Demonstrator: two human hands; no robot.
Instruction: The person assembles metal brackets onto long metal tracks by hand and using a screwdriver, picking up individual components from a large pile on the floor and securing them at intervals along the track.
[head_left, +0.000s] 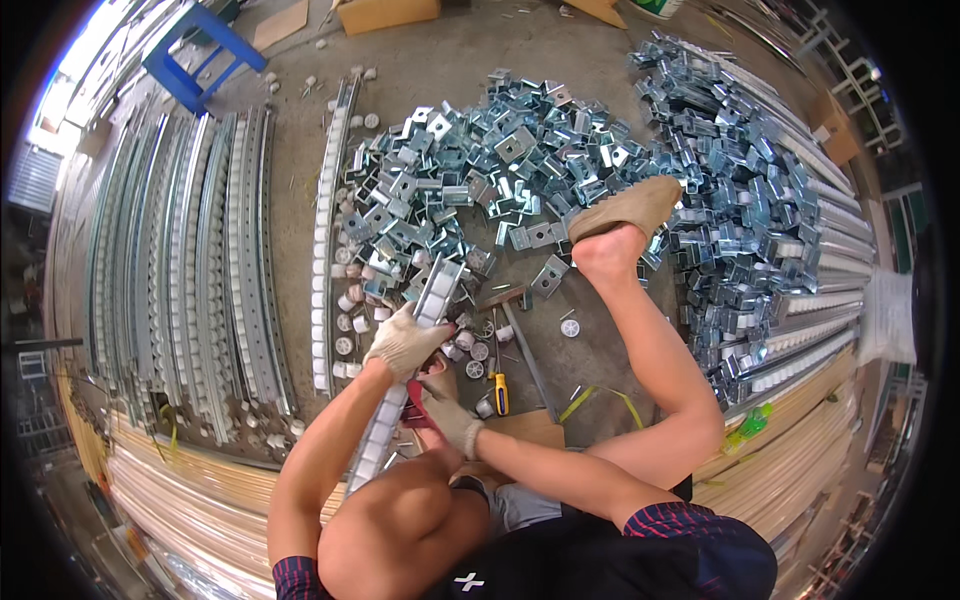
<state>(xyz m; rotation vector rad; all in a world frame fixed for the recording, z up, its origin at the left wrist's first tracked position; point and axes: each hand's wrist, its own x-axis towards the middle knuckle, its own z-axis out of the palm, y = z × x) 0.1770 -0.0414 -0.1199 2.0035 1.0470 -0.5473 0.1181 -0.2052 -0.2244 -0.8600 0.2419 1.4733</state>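
- Glossy bluish metal in the brackets (515, 148) at 12 o'clock
- Smooth silvery metal in the rail (440, 285) at 8, white plastic in its rollers (378, 435)
- Matt, rough knit cloth over the left hand (403, 343) at 8 and right hand (450, 420) toward 6
- Smooth blue plastic in the stool (180, 62) at 10
- Glossy yellow plastic on the screwdriver (502, 395) at 6
- Matt brown cardboard in the box (388, 15) at 11
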